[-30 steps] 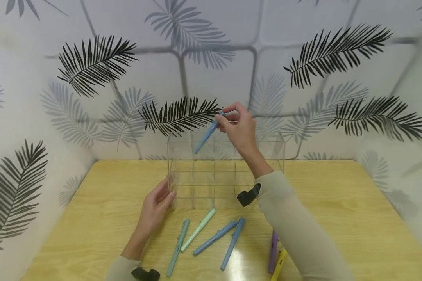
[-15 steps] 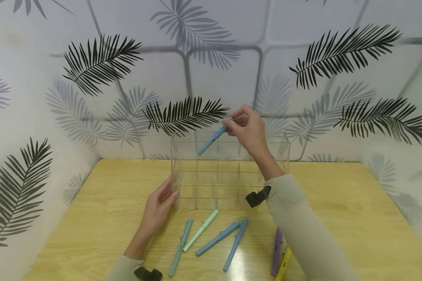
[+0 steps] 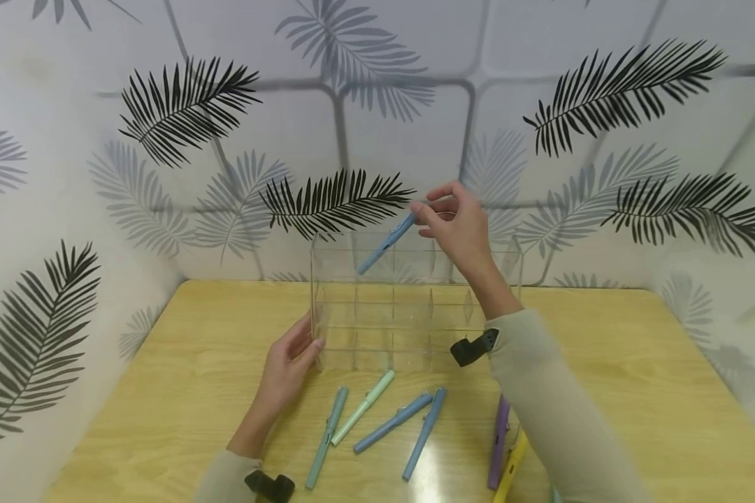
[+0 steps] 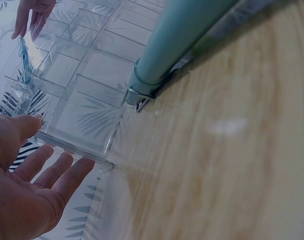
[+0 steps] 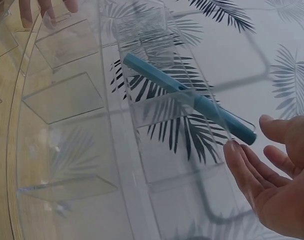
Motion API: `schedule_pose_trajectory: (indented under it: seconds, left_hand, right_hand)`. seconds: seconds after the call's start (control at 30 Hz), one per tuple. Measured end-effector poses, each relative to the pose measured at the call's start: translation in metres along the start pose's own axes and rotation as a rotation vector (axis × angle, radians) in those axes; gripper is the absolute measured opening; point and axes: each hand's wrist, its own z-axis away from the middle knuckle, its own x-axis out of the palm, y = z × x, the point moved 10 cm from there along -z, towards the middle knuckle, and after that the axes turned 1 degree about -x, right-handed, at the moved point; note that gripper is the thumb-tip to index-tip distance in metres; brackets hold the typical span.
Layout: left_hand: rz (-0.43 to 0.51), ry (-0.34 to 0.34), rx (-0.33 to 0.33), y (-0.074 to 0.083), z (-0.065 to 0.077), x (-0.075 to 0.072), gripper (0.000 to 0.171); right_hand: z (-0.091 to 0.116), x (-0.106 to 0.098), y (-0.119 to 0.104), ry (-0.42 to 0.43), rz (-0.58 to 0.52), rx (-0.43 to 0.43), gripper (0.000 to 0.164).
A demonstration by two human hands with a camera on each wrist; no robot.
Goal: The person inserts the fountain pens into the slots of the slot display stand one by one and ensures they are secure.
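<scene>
A clear acrylic organizer with several compartments stands on the table in the head view. My left hand holds its left side, thumb in front and fingers behind. In the left wrist view, those fingers lie along the clear edge. A blue pen rests slanted across the top row; in the right wrist view this pen has its clip end near my fingers. My right hand is at that end, its thumb and fingers spread around it, seemingly without a pinch.
In front of the organizer lie a teal pen, a light green pen and two blue pens. A purple pen and a yellow pen lie near the right sleeve. A leaf-patterned wall stands behind.
My right hand has drawn slightly right, away from the blue pen's upper end, and its fingers have parted. The pen's lower tip keeps nearly the same place. My left hand stays on the organizer.
</scene>
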Motion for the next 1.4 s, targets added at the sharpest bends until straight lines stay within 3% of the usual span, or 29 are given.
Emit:
schedule_pose_trajectory:
  seconds: [0.23, 0.4, 0.73, 0.97, 1.4]
  left_hand:
    - [-0.01, 0.002, -0.016, -0.003, -0.001, 0.0, 0.055]
    - [-0.014, -0.009, -0.015, -0.003, 0.001, 0.0, 0.055]
    - [-0.014, -0.018, -0.01, -0.001, 0.001, 0.001, 0.054]
    - [-0.02, -0.016, -0.002, 0.0, 0.001, 0.001, 0.054]
    - [0.006, -0.022, -0.021, -0.001, 0.001, 0.006, 0.054]
  right_hand:
    - [0.014, -0.03, -0.016, 0.084, -0.035, -0.086, 0.022]
    - [0.034, -0.045, -0.022, 0.066, -0.059, -0.088, 0.021]
    - [0.077, -0.064, -0.025, 0.021, 0.019, -0.119, 0.023]
    - [0.106, -0.074, -0.011, 0.021, 0.023, -0.07, 0.021]
    - [0.169, -0.055, 0.048, -0.074, 0.035, 0.084, 0.023]
